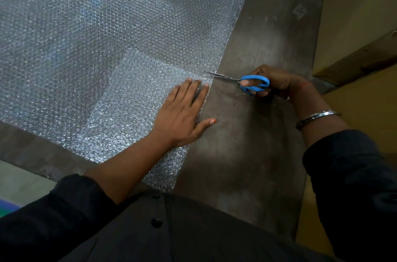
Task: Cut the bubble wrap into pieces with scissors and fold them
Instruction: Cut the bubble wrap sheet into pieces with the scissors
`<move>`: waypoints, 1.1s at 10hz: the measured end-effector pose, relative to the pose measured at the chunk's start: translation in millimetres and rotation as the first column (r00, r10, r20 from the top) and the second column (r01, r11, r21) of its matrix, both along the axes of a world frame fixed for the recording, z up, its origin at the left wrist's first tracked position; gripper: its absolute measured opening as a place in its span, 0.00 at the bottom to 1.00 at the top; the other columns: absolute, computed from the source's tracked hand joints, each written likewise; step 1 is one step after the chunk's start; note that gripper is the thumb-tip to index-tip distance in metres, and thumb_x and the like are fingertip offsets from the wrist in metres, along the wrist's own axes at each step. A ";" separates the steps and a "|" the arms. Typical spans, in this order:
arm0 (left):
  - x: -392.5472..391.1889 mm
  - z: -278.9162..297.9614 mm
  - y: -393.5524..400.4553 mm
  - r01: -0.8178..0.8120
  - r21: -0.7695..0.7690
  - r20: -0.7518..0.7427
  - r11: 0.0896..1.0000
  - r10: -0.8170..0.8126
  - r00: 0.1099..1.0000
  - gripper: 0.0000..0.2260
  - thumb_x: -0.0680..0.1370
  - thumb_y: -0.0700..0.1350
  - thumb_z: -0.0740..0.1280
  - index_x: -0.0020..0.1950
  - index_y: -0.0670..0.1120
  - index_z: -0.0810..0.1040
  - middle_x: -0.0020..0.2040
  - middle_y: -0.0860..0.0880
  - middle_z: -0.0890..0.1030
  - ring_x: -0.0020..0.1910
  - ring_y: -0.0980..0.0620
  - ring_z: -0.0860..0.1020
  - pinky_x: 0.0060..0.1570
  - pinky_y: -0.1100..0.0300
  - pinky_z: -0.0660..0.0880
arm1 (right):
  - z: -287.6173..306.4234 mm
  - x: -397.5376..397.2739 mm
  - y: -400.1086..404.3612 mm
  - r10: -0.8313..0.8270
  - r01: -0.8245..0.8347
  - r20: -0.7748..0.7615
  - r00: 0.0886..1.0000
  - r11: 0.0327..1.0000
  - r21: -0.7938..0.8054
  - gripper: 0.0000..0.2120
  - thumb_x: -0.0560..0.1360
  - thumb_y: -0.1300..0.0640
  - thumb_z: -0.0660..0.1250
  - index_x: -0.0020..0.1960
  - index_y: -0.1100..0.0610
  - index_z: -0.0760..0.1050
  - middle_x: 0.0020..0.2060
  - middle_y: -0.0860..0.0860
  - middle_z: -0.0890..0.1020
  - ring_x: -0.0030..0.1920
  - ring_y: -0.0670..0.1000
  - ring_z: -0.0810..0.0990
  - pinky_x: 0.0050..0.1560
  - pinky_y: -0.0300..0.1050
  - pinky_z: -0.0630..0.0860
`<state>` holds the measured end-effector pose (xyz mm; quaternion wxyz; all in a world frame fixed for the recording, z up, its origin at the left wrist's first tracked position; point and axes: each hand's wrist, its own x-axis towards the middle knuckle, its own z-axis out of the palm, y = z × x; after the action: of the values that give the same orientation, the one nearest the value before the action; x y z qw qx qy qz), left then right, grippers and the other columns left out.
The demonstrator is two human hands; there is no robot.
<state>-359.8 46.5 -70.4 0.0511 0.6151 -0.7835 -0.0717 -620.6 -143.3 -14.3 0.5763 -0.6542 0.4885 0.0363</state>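
On dark worn tabletop, bubble wrap sheet spread wide across left and far side, right edge running diagonally down toward the body. Beneath or within it, near the left hand, a brighter, denser rectangle, probably a doubled or folded layer; cannot tell which. Left hand flat on the wrap beside the right edge, fingers straight and spread, thumb resting on bare table just off the sheet, pinning the material. Right hand curled through blue scissor handles, gripping scissors; blades nearly together, tips touching the wrap's edge just beyond the left fingertips. Steel bangle on right wrist, dark sleeves on both arms. Step in hand, by the look of it: starting a cut from the right edge inward, with no long slit visible yet. Next move likely calls for opening the blades, feeding them leftward across the sheet in a straight line, and keeping the holding hand clear of the blades while tensioning the wrap so it does not bunch.
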 end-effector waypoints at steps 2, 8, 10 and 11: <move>-0.5 -0.2 -0.3 -0.002 0.000 -0.018 1.000 0.002 1.000 0.42 0.84 0.73 0.45 0.88 0.44 0.52 0.87 0.39 0.56 0.86 0.40 0.52 0.84 0.41 0.52 | 3.7 2.4 0.6 0.016 -0.016 0.000 1.000 1.000 -0.025 0.25 0.76 0.41 0.76 0.28 0.55 0.75 0.24 0.55 0.72 0.24 0.49 0.68 0.29 0.38 0.66; -0.8 0.2 -1.8 0.007 -0.003 -0.017 1.000 -0.007 1.000 0.42 0.84 0.72 0.45 0.88 0.44 0.53 0.86 0.39 0.57 0.87 0.40 0.51 0.84 0.41 0.52 | -4.2 13.7 -7.8 0.057 -0.058 -0.012 0.998 0.997 -0.045 0.40 0.69 0.33 0.79 0.38 0.72 0.74 0.28 0.61 0.72 0.26 0.52 0.68 0.29 0.39 0.67; 0.1 1.0 -2.5 0.010 -0.016 -0.004 1.000 -0.010 1.000 0.42 0.84 0.72 0.45 0.87 0.44 0.55 0.86 0.39 0.58 0.86 0.40 0.52 0.84 0.41 0.53 | -3.2 26.1 -10.6 0.097 -0.097 0.002 0.995 0.994 -0.045 0.45 0.68 0.31 0.79 0.39 0.75 0.70 0.28 0.61 0.70 0.26 0.52 0.66 0.30 0.41 0.65; -0.7 1.7 -1.5 0.002 -0.034 -0.019 0.999 -0.003 1.000 0.42 0.84 0.72 0.47 0.87 0.43 0.55 0.86 0.39 0.58 0.86 0.39 0.53 0.83 0.41 0.54 | -6.2 25.1 -11.3 0.106 -0.107 -0.032 0.994 0.994 -0.035 0.43 0.68 0.31 0.80 0.39 0.73 0.72 0.30 0.62 0.71 0.28 0.54 0.65 0.33 0.45 0.64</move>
<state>-360.5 44.9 -68.8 0.0690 0.6125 -0.7848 -0.0645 -595.6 -154.6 -20.5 0.5538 -0.6892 0.4622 0.0680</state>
